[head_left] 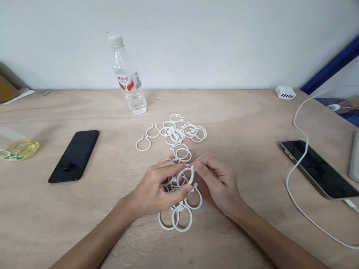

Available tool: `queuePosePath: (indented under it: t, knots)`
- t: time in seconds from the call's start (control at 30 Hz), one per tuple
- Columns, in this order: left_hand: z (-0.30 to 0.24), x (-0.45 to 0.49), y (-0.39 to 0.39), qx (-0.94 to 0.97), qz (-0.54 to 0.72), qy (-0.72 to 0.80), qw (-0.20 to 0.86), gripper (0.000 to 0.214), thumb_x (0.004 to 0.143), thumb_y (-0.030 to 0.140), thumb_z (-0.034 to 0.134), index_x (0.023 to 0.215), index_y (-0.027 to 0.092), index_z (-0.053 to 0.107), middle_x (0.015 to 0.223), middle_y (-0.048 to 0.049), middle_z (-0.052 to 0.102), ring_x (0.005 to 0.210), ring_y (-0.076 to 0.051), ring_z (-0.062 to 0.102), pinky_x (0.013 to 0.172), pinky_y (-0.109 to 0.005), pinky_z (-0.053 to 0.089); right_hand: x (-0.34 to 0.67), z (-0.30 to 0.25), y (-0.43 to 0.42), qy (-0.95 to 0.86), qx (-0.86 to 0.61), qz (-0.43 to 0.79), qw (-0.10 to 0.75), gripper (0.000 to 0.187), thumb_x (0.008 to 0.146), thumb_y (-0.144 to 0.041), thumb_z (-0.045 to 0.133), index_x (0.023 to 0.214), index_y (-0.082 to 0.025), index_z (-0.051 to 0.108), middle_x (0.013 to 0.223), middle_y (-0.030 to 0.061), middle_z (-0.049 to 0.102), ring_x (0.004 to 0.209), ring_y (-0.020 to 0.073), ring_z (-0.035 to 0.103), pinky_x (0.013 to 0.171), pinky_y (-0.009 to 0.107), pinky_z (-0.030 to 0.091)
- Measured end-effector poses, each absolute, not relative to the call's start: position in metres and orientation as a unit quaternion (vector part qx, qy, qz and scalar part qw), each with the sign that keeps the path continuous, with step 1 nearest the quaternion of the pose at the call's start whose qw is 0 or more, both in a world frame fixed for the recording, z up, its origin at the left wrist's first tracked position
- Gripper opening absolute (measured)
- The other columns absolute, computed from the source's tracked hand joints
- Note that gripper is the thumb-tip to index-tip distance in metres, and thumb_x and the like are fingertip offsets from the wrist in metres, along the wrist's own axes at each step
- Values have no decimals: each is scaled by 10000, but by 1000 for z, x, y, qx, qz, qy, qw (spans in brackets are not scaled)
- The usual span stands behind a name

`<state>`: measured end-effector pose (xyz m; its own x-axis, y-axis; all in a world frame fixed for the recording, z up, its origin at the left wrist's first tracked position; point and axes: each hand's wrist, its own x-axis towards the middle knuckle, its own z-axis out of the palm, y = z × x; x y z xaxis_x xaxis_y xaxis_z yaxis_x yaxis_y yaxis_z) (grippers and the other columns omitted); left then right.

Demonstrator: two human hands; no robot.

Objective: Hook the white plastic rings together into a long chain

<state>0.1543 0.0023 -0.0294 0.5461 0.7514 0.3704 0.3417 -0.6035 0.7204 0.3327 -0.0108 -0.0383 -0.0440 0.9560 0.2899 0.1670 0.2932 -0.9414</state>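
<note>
Both my hands meet over the middle of the wooden table (113, 242). My left hand (155, 192) and my right hand (217, 181) pinch one white plastic ring (185, 177) between their fingertips. A chain of linked white rings (181, 214) hangs from it and lies on the table below my hands. Several loose white rings (176, 132) are scattered just beyond my fingers, with one ring (143, 144) lying apart at the left.
A clear water bottle (128, 78) stands at the back. A black phone (74, 155) lies left, a bottle of yellow liquid (7, 144) farther left. At right a phone (319, 167) is plugged into a white cable (295, 201), near a white charger (285, 92).
</note>
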Motion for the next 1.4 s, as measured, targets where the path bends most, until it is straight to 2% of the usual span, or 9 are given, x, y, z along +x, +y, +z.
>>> queuePosePath:
  t: [0.4,0.57,0.77,0.9,0.97,1.07,1.13,1.23,1.4]
  knots:
    - [-24,154,3,830,331,321,315,87,838,228,604,823,143,620,702,-2,517,698,-134,456,631,-263,390,335,-33,-10,-603,-446,418,513,277,882,-338,568,655,-193,634,669,7,597,662,153,530,633,288,411]
    - [-23,153,2,835,328,323,302,121,845,247,602,891,138,628,706,-9,531,687,-139,462,638,-276,391,334,-32,-10,-590,-444,439,511,297,868,-344,581,615,-189,591,648,0,566,652,147,518,633,279,411]
    - [-20,155,1,830,335,325,305,113,848,246,595,859,141,635,692,-7,535,677,-134,473,640,-268,409,334,-31,-10,-580,-450,456,503,310,866,-355,576,609,-182,569,630,-11,532,616,131,489,602,269,403]
    - [-24,152,3,835,337,325,289,181,837,264,620,978,153,640,730,-16,553,698,-144,483,645,-282,420,334,-32,-10,-579,-457,462,492,310,884,-360,544,631,-185,583,630,-10,549,617,137,511,604,274,417]
    - [-26,148,6,839,351,320,264,243,818,264,632,1034,153,628,789,-39,582,738,-165,502,681,-314,436,335,-35,-9,-592,-476,429,489,290,902,-347,521,678,-190,618,669,1,594,649,149,548,629,285,437]
    - [-27,141,10,843,358,325,234,297,794,196,590,1085,138,613,899,-75,614,828,-197,528,782,-374,447,339,-40,-6,-654,-506,298,478,225,926,-281,492,793,-209,660,785,29,663,791,192,590,754,340,461]
    - [-25,137,11,851,340,338,216,325,757,136,550,1075,135,621,939,-80,617,875,-211,525,835,-401,435,341,-43,-3,-709,-505,206,446,193,926,-221,481,919,-219,674,896,53,680,902,223,573,849,392,448]
    - [-24,135,11,862,299,357,202,384,701,96,501,1055,148,641,973,-79,607,927,-229,512,865,-417,426,342,-47,-1,-764,-508,140,373,249,904,-159,480,1065,-207,664,1029,86,654,983,256,527,909,450,427]
    - [-28,138,9,863,275,360,224,341,720,93,445,969,145,672,1053,-99,576,983,-231,528,882,-407,443,340,-52,0,-772,-532,116,327,197,863,-136,537,960,-207,693,1048,102,600,995,269,501,898,460,440]
